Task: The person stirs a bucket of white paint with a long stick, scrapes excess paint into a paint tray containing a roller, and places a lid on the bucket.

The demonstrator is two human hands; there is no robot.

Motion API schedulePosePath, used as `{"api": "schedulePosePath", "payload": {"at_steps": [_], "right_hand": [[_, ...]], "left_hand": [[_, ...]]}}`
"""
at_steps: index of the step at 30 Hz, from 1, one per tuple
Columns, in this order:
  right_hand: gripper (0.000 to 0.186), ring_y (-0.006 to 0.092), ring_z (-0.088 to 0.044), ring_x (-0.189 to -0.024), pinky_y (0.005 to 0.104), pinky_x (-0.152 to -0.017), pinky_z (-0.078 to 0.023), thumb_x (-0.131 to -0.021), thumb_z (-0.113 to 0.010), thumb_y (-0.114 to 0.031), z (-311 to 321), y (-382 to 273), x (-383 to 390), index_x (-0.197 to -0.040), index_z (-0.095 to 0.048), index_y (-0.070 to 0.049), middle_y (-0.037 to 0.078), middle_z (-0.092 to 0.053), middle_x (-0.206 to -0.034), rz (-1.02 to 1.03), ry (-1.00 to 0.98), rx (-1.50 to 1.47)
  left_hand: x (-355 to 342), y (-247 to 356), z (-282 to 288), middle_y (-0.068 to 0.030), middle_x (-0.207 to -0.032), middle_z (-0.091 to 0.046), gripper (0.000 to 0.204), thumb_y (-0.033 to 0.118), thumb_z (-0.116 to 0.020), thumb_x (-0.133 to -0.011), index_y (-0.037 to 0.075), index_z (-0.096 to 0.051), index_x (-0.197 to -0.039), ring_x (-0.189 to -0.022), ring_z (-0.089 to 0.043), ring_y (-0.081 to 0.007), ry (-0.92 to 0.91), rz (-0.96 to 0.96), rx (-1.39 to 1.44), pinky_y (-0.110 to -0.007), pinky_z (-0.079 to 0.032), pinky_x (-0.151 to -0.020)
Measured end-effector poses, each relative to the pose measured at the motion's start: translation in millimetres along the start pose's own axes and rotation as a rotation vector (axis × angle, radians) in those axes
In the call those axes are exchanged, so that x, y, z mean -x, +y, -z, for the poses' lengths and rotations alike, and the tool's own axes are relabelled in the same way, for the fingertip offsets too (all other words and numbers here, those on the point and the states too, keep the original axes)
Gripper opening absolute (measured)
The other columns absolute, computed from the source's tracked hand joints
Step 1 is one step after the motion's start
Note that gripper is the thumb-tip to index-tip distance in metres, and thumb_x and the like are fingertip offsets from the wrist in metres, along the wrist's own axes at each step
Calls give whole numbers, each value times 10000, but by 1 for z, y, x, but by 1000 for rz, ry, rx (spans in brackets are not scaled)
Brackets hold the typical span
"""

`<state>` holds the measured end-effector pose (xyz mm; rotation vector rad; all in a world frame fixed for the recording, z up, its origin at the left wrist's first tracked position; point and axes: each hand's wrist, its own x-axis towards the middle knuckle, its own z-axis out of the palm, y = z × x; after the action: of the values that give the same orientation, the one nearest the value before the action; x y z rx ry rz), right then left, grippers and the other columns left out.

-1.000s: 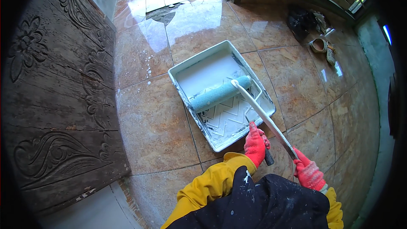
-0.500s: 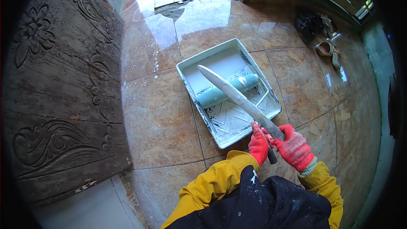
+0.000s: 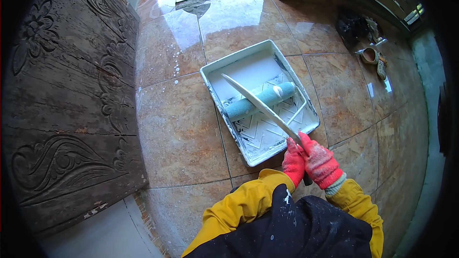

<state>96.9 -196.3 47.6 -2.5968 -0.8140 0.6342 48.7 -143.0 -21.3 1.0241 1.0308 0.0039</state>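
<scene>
A long, pale, pointed machete-like blade (image 3: 258, 103) slants over the paint tray, its narrow edge turned up. My right hand (image 3: 321, 163), in a red knit glove, is closed round its near end. Beside it, almost touching, my left hand (image 3: 293, 162) in a matching glove is closed on the handle of a paint roller, whose dark end (image 3: 307, 180) shows below the fingers. The light blue roller sleeve (image 3: 241, 109) lies across the ridged part of the white tray (image 3: 248, 161), with a white blob of paint on top. White paint fills the tray's far end.
A carved dark wooden panel (image 3: 76, 100) stands at the left. Brown floor tiles (image 3: 177, 138) carry white paint drops. Shoes (image 3: 369, 56) and a black bag (image 3: 351, 28) lie at the far right. Farther off is a broken tile patch (image 3: 196, 5).
The blade has rolled from showing its broad face to nearly edge-on. My right hand has moved left, closer to my left hand, and covers more of the blade's near end.
</scene>
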Motion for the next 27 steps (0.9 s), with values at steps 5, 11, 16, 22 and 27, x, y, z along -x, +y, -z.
{"api": "schedulePosePath", "payload": {"at_steps": [5,11,16,22,27], "right_hand": [[517,363,-628,-852,407,-707,-500,-831,-570,-38,28,4,41,-1326,-455,-130,185,-628,-915,9,-20,30],[537,366,-638,-866,400,-705,-510,-788,-599,-1,59,12,91,-1295,-491,-145,175,-645,-943,-129,-65,31],[487,310,-653,-833,361,-712,-512,-777,-650,-19,74,25,118,-1235,-524,-125,147,-636,-871,-77,49,70],[476,285,-643,-812,367,-711,-504,-813,-557,17,58,13,66,-1261,-516,-140,124,-624,-875,-29,119,-27],[580,320,-600,-742,401,-632,-486,-793,-563,-26,23,27,15,-1342,-466,-189,125,-561,-857,94,192,215]], "left_hand": [[-13,-10,-3,-74,-595,-551,718,681,-177,-914,61,-524,-813,-513,-547,-211,-154,254,241,-335,-466,-548],[-10,-6,-4,-34,-547,-462,643,661,-204,-924,79,-454,-806,-435,-468,-163,-163,248,401,-297,-418,-445],[-11,-7,-7,-36,-573,-464,634,660,-231,-923,74,-460,-848,-443,-466,-158,-169,259,451,-296,-413,-436],[-15,-14,-7,-33,-575,-460,633,660,-256,-921,66,-471,-872,-440,-458,-158,-181,257,532,-297,-408,-432],[-13,-11,-10,-34,-574,-460,628,652,-248,-926,66,-468,-873,-426,-443,-164,-202,263,502,-302,-398,-424]]}}
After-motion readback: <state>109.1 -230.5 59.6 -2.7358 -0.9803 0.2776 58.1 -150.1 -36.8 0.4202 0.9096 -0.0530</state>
